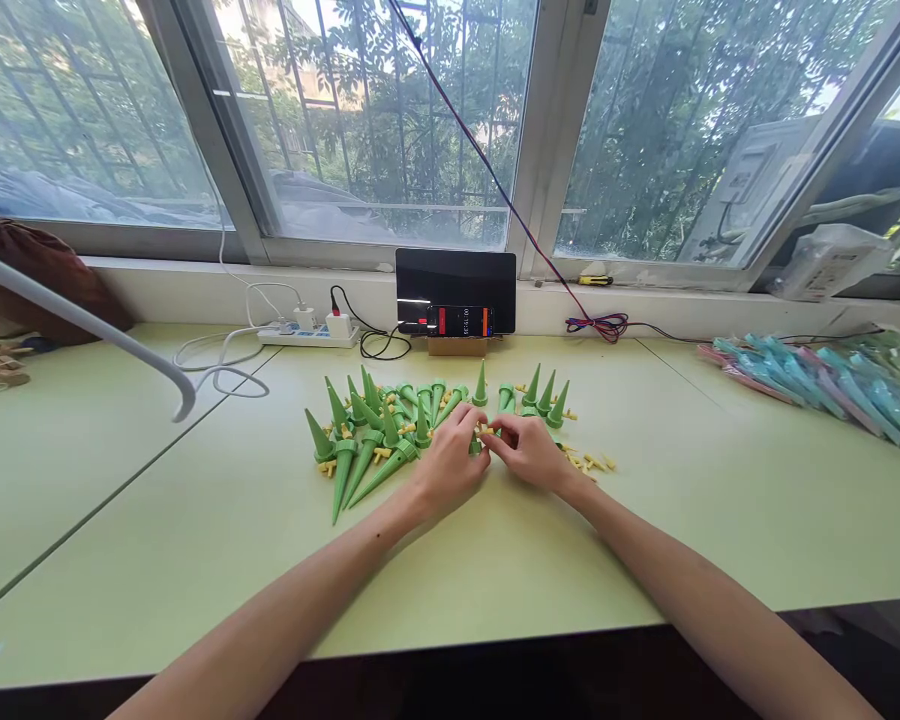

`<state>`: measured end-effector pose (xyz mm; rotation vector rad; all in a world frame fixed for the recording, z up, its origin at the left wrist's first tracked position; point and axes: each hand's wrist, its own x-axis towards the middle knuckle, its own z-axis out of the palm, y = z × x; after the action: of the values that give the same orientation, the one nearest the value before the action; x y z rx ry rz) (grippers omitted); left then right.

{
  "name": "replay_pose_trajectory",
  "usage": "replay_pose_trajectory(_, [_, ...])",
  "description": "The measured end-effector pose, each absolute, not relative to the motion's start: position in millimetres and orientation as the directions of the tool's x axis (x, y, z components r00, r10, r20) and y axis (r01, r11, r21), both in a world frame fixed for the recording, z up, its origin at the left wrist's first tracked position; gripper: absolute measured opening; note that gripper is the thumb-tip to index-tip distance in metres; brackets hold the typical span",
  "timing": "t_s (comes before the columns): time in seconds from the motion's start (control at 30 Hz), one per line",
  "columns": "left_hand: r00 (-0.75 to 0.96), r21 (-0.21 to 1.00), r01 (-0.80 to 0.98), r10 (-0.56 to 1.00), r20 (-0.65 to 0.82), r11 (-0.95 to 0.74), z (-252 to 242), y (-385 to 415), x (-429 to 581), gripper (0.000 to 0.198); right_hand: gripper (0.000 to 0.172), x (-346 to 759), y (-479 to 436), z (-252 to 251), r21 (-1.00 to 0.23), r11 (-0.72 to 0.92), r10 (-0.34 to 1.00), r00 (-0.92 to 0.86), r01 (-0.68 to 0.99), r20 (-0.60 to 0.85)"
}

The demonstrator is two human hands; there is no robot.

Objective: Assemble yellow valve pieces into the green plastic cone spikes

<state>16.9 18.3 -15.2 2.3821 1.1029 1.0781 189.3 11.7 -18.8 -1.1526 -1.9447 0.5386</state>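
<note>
Lt-grn table (690, 480) agst low white wall (172, 295); gray-framed windows (375, 120) above, trees (645, 130) o/s, daylight thru.

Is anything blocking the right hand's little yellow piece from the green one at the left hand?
Nothing visible: the yellow piece in the right hand sits close by the green piece in the left hand, though the hands partly hide both. Loose yellow pieces lie aside.
</note>
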Motion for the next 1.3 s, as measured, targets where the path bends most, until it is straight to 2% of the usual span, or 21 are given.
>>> replay_pose_trajectory(0.37, [0.421, 0.553, 0.513, 0.754, 0.504, -0.657, -16.0, 19.4, 16.2, 0.028, 0.037, 190.0, 13.4, -21.2, -0.668, 0.513, 0.858, -0.29, 0.539, 0.424])
replay_pose_trajectory(0.5, [0.422, 0.552, 0.509, 0.75, 0.51, -0.661, -15.5, 19.0, 16.7, 0.025, 0.026, 189.7, 13.6, -22.2, -0.684, 0.486, 0.873, -0.265, 0.544, 0.409])
replay_pose_trajectory(0.8, [0.416, 0.553, 0.524, 0.761, 0.498, -0.648, -13.4, 17.2, 15.6, 0.024, 0.022, 189.8, 11.7, -18.7, -0.665, 0.504, 0.863, -0.296, 0.551, 0.409])
replay_pose_trajectory(1.3, [0.413, 0.539, 0.52, 0.748, 0.52, -0.662, -14.6, 17.8, 15.3, 0.024, 0.041, 188.5, 12.2, -17.0, -0.659, 0.506, 0.862, -0.296, 0.557, 0.411])
